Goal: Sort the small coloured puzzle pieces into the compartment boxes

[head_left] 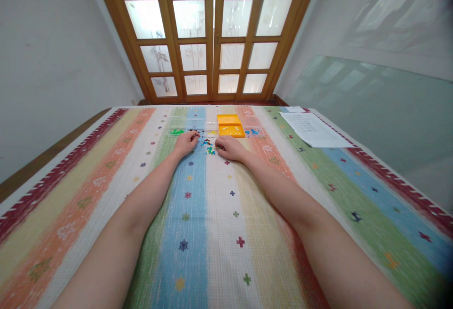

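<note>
Head view: just left of the right hand (229, 148), farther from the left hand (186, 143), loose small pieces (211, 150) without a clear shared long axis. Curled fingers on both; cannot tell whether clamped on anything.

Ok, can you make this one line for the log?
left hand: left of loose pieces | right hand: right of them | orange box: open

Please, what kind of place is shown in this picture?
Probably a room in a home, though I cannot be certain: the colourful striped tablecloth, wooden-framed glass doors and plain pale wall at left suggest it.
</note>
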`<state>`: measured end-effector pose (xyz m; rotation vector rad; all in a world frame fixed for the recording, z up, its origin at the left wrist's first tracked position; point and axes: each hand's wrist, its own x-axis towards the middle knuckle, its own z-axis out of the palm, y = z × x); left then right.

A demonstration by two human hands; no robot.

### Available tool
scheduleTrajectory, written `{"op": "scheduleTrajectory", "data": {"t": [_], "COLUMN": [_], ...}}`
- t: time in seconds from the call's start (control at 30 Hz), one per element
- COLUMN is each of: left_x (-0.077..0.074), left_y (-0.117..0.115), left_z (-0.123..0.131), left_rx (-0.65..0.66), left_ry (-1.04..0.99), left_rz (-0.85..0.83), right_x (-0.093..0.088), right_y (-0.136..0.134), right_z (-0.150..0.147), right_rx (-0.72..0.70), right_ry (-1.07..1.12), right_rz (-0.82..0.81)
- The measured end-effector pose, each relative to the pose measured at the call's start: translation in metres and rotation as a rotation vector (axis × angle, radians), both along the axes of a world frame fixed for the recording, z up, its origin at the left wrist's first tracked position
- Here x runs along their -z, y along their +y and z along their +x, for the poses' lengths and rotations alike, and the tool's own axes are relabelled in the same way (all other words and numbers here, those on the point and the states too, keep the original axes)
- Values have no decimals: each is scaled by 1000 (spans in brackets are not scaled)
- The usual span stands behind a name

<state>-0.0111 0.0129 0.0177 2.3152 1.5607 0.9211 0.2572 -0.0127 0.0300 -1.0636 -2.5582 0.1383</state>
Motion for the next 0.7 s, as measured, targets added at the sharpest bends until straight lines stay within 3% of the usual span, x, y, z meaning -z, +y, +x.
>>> {"op": "scheduleTrajectory", "data": {"t": [0.2, 0.7], "left_x": [-4, -4], "left_y": [-4, -5], "left_z": [2, 2], "left_rx": [1, 39], "left_ry": [10, 34], "left_rz": [-36, -56], "right_x": [-3, -1], "right_y": [-3, -1], "right_z": [-5, -8], "right_rx": [-131, -151], "right_ry": [30, 17], "right_rz": [-40, -37]}}
